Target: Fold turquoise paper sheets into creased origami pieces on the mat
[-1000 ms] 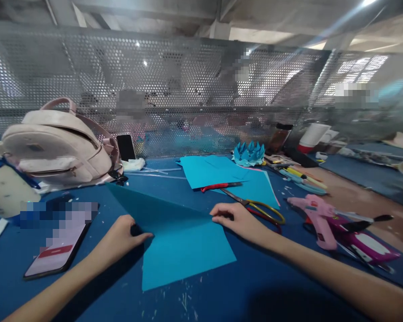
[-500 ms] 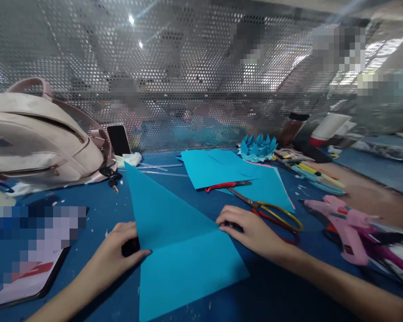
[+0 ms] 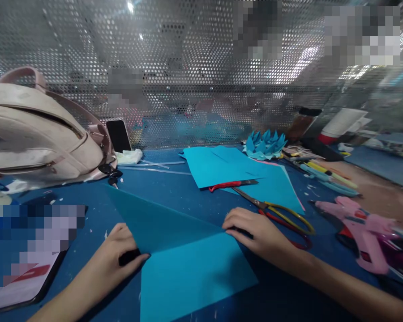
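Head view: blue paper sheet (image 3: 188,264) lies on the bench (image 3: 174,192), far part folded along a crease. Left hand (image 3: 119,250) pinches the crease's left end, fingers pressed together. Right hand (image 3: 255,232) pinches its right end. Scissors (image 3: 278,212) lie just beside the right hand; backpack (image 3: 40,134) at far left.

I can't read the phone (image 3: 23,264), its screen is pixelated. The backpack (image 3: 36,134) and glue gun (image 3: 369,237) run off frame. Behind the mesh (image 3: 195,67) everything's blurred.
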A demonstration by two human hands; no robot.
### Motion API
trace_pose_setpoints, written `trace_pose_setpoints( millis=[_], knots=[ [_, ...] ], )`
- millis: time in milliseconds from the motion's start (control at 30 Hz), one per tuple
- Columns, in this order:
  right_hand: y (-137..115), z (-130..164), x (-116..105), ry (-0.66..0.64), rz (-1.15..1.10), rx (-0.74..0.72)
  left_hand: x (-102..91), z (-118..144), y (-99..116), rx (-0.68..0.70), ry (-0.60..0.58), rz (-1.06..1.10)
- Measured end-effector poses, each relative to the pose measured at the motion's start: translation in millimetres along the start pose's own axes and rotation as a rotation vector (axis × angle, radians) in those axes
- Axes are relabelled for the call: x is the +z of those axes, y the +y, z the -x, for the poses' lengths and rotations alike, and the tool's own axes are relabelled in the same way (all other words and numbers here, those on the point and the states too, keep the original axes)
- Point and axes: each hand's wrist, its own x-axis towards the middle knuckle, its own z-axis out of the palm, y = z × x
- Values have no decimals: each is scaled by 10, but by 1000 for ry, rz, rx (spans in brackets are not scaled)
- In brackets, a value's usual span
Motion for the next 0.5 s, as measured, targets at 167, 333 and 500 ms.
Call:
trace_pose_setpoints(
  millis=[167,333,500],
  knots=[
    [-6,14,-17,-6,67,-82,6,34,-30,29,-55,23],
    [-1,31,-29,3,83,-101,-75,-14,-6,130,-86,-121],
    [-12,50,-53,22,151,-131,-102,27,54,214,-31,-208]
  ],
)
